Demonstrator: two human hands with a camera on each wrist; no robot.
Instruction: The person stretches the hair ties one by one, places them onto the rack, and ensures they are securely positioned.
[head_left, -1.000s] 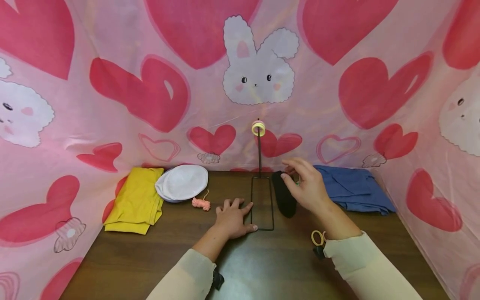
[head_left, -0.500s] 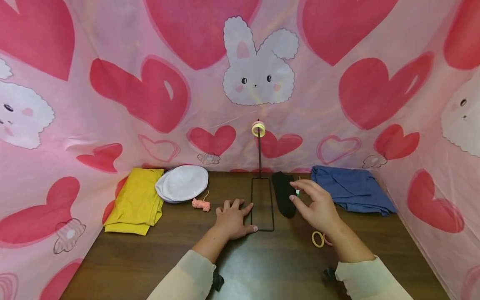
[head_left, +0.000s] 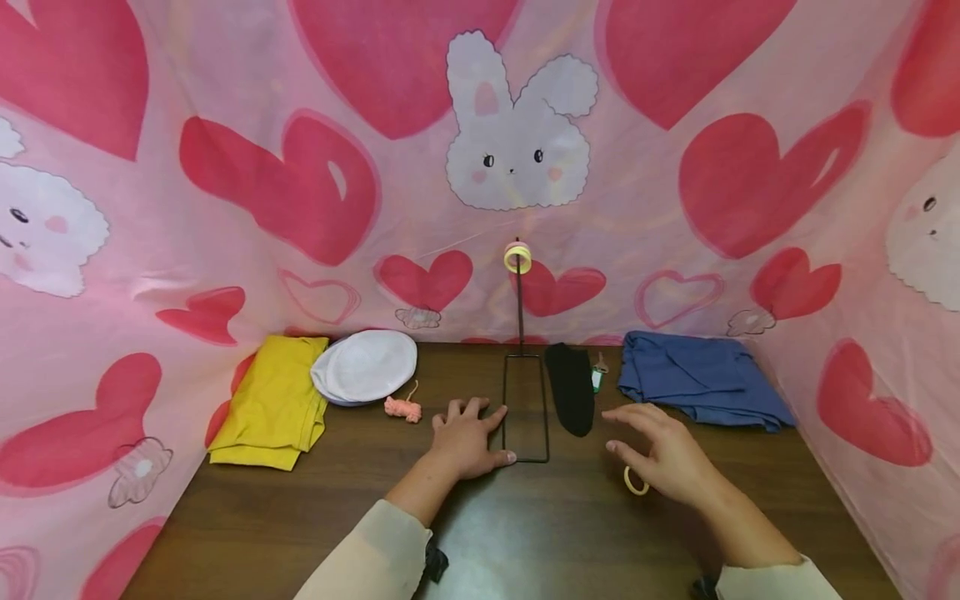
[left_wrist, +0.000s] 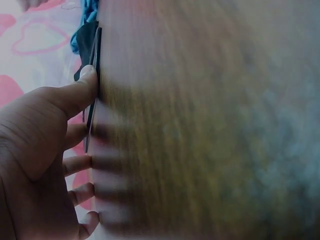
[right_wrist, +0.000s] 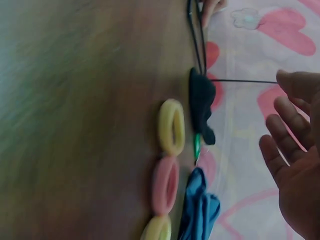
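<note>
Head view: a yellow ring (head_left: 636, 488), half-hidden by the empty, loosely spread right hand (head_left: 671, 458), could be knocked by careless lowering; the wire stand (head_left: 520, 308), touched by the splayed left hand (head_left: 467, 442), could be tipped if bumped.

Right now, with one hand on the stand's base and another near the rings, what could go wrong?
The loose rings sit in a close row, so the right hand might nudge or grab two together. The left hand touches the wire stand only at its base, so a bump higher up could tilt it, and the upper rings might slip off.
</note>
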